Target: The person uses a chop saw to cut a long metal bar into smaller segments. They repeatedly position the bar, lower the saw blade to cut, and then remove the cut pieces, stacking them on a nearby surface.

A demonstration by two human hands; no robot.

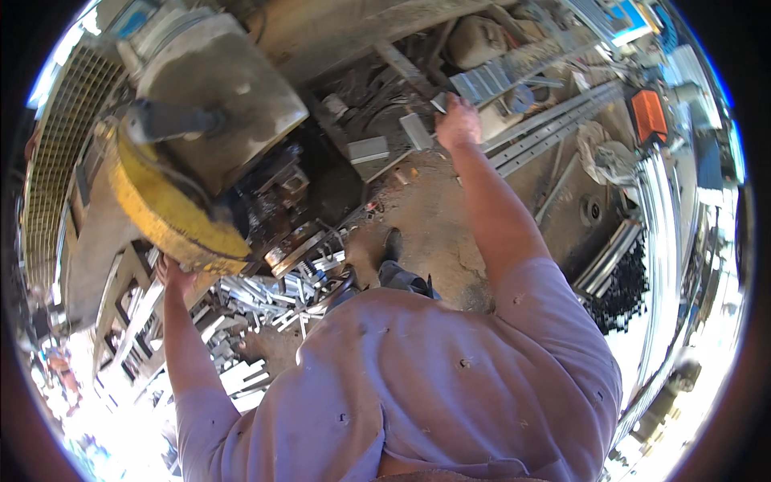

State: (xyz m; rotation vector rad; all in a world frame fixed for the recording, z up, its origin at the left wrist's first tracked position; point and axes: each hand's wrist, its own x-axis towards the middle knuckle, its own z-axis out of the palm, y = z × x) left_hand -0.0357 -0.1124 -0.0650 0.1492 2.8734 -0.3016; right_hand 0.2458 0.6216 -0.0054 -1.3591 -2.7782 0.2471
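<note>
At the far right of the bench machine, my right hand [458, 124] reaches forward with its fingers closed on a short metal piece [438, 103]. Two similar cut metal pieces lie just left of it: one upright-looking offcut [415, 131] and one flat offcut [369, 150]. My left hand [175, 276] is low on the left, against the bottom edge of a curved yellow guard [157, 205]. Its fingers look curled, and the guard partly hides what they hold. A grey machine with a dark handle [173, 120] stands behind the guard.
Many cut metal bars [277, 293] lie heaped on the floor by my feet. Long perforated rails [554, 124] run along the right. An orange box [649, 115], a plastic bag [604, 153] and long shiny bars [658, 241] are also at the right. A yellow grating [68, 153] stands far left.
</note>
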